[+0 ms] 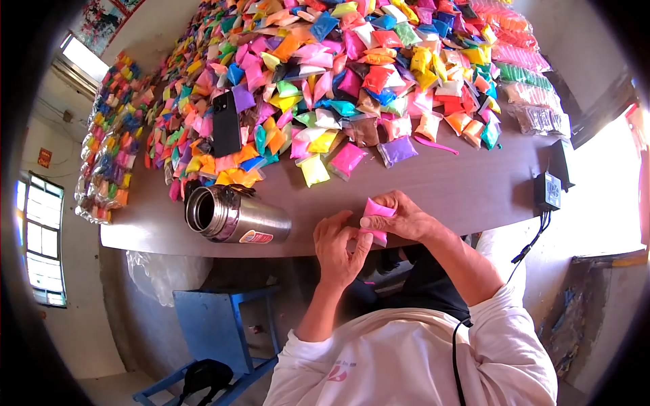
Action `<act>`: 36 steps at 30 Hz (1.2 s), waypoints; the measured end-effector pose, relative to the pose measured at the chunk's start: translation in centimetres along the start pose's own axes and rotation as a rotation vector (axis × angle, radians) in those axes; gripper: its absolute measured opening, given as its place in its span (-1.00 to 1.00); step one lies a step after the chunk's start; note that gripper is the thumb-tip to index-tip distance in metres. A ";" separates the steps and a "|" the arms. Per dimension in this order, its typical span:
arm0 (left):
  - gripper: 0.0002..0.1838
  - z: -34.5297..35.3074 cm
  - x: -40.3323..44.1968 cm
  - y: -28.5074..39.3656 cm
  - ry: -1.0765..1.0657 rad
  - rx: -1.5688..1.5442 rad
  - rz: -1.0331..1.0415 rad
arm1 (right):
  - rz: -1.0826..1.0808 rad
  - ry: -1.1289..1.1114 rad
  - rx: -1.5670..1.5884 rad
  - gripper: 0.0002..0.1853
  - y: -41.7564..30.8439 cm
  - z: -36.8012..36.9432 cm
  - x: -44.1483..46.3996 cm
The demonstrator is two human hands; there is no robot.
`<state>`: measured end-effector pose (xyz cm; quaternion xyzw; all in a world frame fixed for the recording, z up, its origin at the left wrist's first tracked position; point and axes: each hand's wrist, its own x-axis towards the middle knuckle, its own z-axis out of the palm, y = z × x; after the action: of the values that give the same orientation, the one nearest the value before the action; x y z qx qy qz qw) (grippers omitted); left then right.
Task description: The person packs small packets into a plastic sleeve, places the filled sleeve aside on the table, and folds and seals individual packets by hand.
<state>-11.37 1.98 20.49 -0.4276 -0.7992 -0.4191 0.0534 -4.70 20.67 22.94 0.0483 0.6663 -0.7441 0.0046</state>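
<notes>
A small bag of pink modelling clay (377, 236) is pinched between the thumb and fingers of my right hand (404, 218), just above the table's front edge. My left hand (336, 247) is to the left of it, fingers loosely bent and apart. Its thumb tip is close against the bag's lower left edge; I cannot tell whether it touches. Beyond my hands lie a magenta bag (348, 159), a purple bag (397, 151) and a yellow bag (313, 170), at the front of a large heap of colourful bags (325, 88).
Left of my hands a steel flask (261, 222) lies on its side, mouth uncovered. A black phone (226, 125) rests on the heap. Bundled bags (535, 98) are stacked at right, near a small black box (547, 191) with cables. A blue chair (213, 325) stands below the table (467, 183).
</notes>
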 end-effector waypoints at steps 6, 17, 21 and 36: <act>-0.65 -1.0 0.3 0.0 -0.004 -0.267 -0.052 | -0.148 0.028 -0.289 -0.54 0.9 1.1 0.1; -0.64 -0.8 0.0 -0.9 -0.055 -0.134 0.025 | -0.024 0.036 -0.054 -0.65 1.9 0.8 -0.5; -0.66 -1.0 0.2 -0.5 -0.028 -0.232 -0.059 | -0.113 0.016 -0.101 -0.68 0.6 1.1 -0.1; -0.67 -0.5 0.4 -0.1 0.020 -0.149 -0.052 | -0.142 0.090 -0.111 -0.57 1.0 1.6 -0.4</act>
<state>-11.79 1.84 20.89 -0.4053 -0.7761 -0.4828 0.0188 -4.37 18.90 22.15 0.0340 0.7076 -0.7017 -0.0756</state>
